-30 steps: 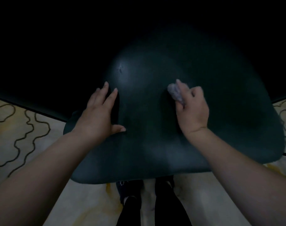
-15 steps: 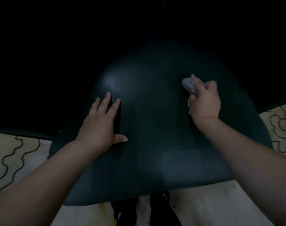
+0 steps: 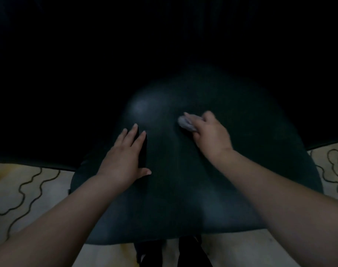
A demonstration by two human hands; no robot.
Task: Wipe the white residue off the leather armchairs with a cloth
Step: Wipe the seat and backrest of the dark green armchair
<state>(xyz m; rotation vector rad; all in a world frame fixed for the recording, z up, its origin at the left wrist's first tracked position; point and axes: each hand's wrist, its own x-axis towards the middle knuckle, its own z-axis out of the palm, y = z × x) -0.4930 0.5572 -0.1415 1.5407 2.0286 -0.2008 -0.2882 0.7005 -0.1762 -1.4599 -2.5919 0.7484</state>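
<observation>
A dark leather armchair cushion (image 3: 176,189) fills the middle of the dim head view. My left hand (image 3: 125,157) lies flat on its left part with fingers straight and spread. My right hand (image 3: 208,133) grips a small bunched grey cloth (image 3: 185,123) and presses it onto the leather near the cushion's middle. A pale hazy patch (image 3: 140,108) shows on the leather beyond my left fingertips. Another faint pale area (image 3: 220,205) lies near the cushion's front, beside my right forearm.
A pale carpet with dark wavy lines (image 3: 23,191) lies on the left, and carpet (image 3: 333,170) also shows on the right. My dark-clad legs (image 3: 176,253) stand at the cushion's front edge. Everything behind the cushion is black and unreadable.
My right hand has slid the cloth leftward across the leather, back toward the cushion's middle. My left hand has stayed flat in place. The view has tilted, so the cushion sits lower in frame.
</observation>
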